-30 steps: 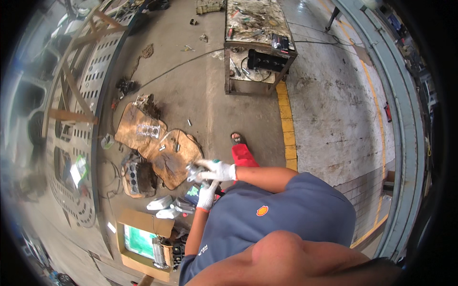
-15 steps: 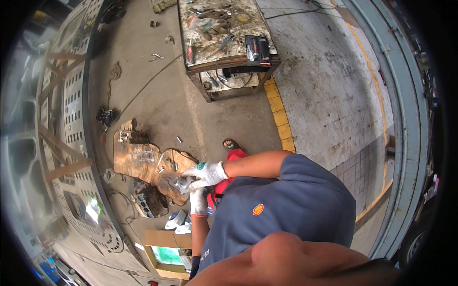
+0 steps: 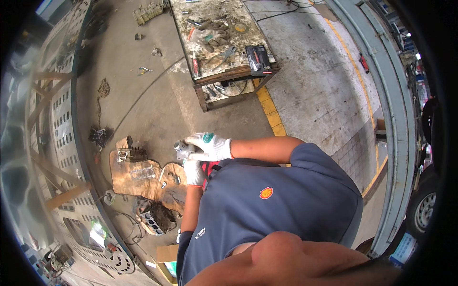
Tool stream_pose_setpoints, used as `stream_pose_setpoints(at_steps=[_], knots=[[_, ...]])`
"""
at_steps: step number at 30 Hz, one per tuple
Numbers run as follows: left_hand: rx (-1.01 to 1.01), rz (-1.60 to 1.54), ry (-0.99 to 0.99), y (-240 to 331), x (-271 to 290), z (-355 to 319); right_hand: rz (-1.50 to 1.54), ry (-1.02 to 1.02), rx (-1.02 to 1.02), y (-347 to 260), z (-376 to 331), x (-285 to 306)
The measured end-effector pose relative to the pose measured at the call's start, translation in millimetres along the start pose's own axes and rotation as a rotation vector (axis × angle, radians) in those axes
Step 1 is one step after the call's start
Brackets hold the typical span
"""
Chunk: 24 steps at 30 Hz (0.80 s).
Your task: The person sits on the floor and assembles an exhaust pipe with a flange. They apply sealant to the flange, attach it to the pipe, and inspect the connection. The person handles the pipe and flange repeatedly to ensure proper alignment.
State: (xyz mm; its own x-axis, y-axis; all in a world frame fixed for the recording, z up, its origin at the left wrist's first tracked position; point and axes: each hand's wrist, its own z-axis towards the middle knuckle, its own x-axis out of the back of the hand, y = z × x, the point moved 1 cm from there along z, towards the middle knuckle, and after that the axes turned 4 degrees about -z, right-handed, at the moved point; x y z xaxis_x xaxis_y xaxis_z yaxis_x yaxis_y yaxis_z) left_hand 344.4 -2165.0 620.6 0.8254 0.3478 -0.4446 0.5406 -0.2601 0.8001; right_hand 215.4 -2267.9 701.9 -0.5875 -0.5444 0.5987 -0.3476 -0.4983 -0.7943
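Close together in front of my body, both hands wear white knitted work gloves. My right hand (image 3: 211,146), with a green patch on its back, closes around the side of a grey metal part (image 3: 180,147) that has a round, ring-like end. From below, my left hand (image 3: 192,170) is closed on the same part, and its fingers are partly hidden. The part is too small to name. Below and left of the hands lies a stained cardboard sheet (image 3: 125,177) bearing a metal engine piece (image 3: 132,154), a flat gasket-like piece (image 3: 143,173) and small metal cylinders (image 3: 176,179).
A dirty workbench (image 3: 210,62) stands ahead with gloves (image 3: 210,38), pliers (image 3: 224,56) and a black case (image 3: 258,59). An engine block piece (image 3: 151,222) lies near the cardboard. A perforated metal frame (image 3: 67,124) runs along the left; a cardboard box (image 3: 167,253) sits low.
Both hands have risen in the picture with the grey metal part, away from the cardboard. The view has shifted, and less of the box shows.
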Motion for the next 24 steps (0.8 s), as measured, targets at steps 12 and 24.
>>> stream_pose_setpoints(at_steps=[12,24], knots=[[0.1,-0.122,-0.125,78.1,42.2,27.8,-0.092,0.081,-0.547,74.4,97.7,51.1],[-0.056,-0.09,-0.101,106.3,37.3,65.1,-0.249,0.211,-1.026,225.9,209.0,124.5]])
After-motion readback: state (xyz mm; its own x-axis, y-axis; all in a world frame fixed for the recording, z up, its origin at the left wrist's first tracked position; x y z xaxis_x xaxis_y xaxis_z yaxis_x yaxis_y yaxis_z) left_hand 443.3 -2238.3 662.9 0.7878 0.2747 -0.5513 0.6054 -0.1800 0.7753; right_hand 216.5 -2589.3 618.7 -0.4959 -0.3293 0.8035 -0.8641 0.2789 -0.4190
